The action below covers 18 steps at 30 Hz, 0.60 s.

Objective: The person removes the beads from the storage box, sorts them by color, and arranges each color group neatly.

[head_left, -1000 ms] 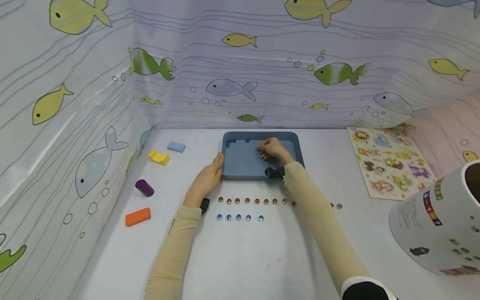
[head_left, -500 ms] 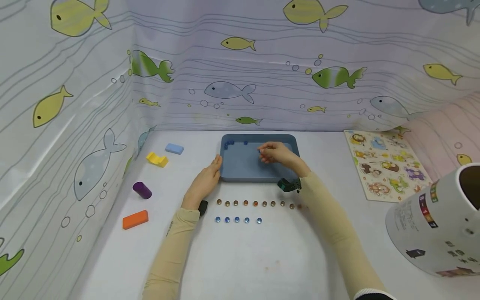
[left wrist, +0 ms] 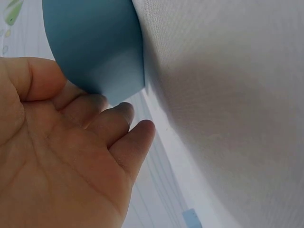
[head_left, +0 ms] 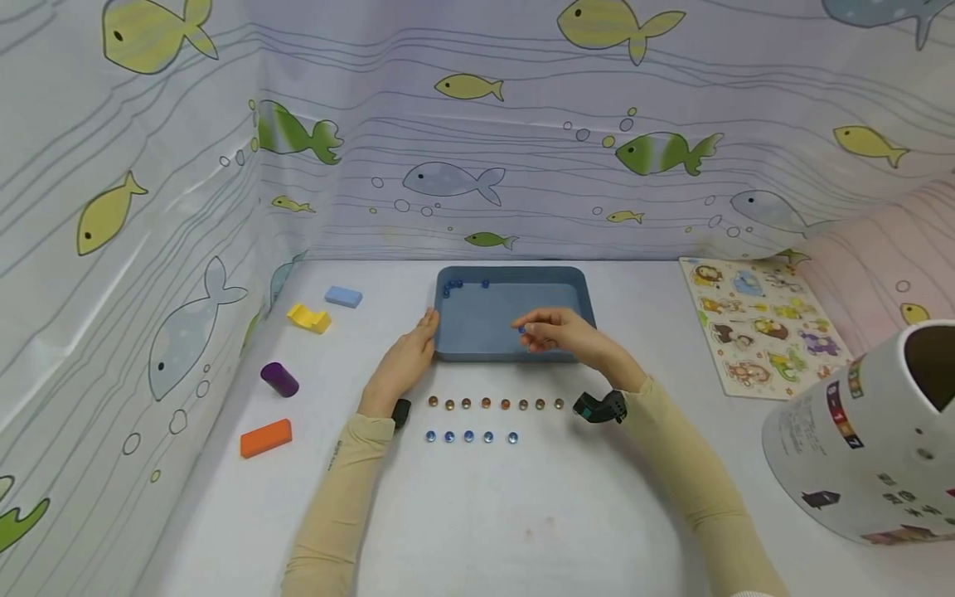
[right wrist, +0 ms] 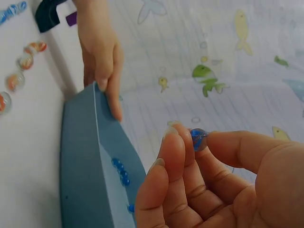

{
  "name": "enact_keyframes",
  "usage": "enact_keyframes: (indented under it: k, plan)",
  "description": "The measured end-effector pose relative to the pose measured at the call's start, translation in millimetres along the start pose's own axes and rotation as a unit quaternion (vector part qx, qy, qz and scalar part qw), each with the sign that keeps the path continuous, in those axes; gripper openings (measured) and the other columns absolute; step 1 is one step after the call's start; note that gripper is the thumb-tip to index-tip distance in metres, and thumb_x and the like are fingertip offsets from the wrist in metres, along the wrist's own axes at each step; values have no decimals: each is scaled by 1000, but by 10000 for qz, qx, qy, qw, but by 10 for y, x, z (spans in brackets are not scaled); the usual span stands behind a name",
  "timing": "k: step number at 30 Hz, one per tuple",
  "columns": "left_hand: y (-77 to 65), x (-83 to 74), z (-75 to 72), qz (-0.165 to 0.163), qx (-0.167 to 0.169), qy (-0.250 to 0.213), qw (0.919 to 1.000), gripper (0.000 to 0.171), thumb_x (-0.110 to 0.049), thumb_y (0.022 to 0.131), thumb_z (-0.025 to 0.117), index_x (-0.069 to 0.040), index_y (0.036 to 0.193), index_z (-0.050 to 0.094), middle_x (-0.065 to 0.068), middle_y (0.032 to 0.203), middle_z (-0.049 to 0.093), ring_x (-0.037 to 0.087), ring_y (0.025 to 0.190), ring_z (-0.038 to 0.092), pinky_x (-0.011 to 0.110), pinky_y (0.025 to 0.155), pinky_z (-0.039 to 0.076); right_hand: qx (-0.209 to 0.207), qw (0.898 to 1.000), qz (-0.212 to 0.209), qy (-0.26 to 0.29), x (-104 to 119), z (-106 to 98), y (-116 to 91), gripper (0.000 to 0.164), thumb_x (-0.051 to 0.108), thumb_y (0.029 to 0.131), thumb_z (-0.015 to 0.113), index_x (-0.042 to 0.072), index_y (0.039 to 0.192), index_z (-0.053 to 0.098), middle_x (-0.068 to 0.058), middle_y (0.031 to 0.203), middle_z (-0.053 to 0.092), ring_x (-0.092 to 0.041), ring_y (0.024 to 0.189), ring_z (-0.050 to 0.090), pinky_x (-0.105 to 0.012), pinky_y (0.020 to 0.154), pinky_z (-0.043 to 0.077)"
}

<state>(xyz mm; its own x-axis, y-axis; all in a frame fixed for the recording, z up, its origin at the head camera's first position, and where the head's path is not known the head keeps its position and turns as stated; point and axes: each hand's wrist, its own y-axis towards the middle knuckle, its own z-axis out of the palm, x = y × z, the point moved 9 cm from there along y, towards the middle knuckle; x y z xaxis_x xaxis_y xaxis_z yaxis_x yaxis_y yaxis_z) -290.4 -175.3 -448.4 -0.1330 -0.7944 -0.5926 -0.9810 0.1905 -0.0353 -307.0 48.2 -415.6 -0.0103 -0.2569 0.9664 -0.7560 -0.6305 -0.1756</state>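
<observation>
A blue glass marble [right wrist: 198, 139] is pinched between the thumb and fingertips of my right hand [head_left: 567, 333], raised over the front right part of the grey-blue tray [head_left: 477, 323]. My left hand [head_left: 405, 361] rests at the tray's left side, its fingers extended along the wall near the front corner. In the left wrist view the fingertips touch the tray's outer wall [left wrist: 102, 52]. Several blue marbles [head_left: 451, 286] lie inside at the tray's back left. On the table in front, a row of amber marbles [head_left: 486, 403] runs above a shorter row of blue marbles [head_left: 468, 436].
To the left lie a light blue block [head_left: 343, 297], a yellow block [head_left: 309, 318], a purple cylinder [head_left: 279, 379] and an orange block [head_left: 265, 438]. An animal picture board [head_left: 768, 327] and a large white tub [head_left: 858, 456] stand right. A fish-patterned curtain [head_left: 373, 224] borders the table.
My right hand has moved from inside the tray toward its front edge, bringing up the pinched blue marble. The left hand stays at the tray's side.
</observation>
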Motion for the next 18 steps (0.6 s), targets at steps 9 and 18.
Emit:
enact_keyframes:
  k: [9, 18]
  plan:
    - [-7, 20, 16, -64, 64, -93, 9999, 52, -17, 105, 29, -6, 154, 18, 8, 163, 13, 27, 150, 19, 42, 124, 20, 262, 9993, 122, 257, -184, 158, -319, 40, 18, 102, 47, -9, 131, 51, -6, 95, 66, -18, 84, 63, -34, 85, 57]
    - [-2, 19, 4, -32, 88, -51, 9999, 51, -16, 105, 30, -5, 154, 18, 9, 163, 13, 29, 150, 19, 44, 124, 20, 768, 9963, 241, 288, -496, 480, -732, 37, 17, 99, 54, -13, 121, 53, -4, 88, 66, -9, 69, 61, -22, 60, 52]
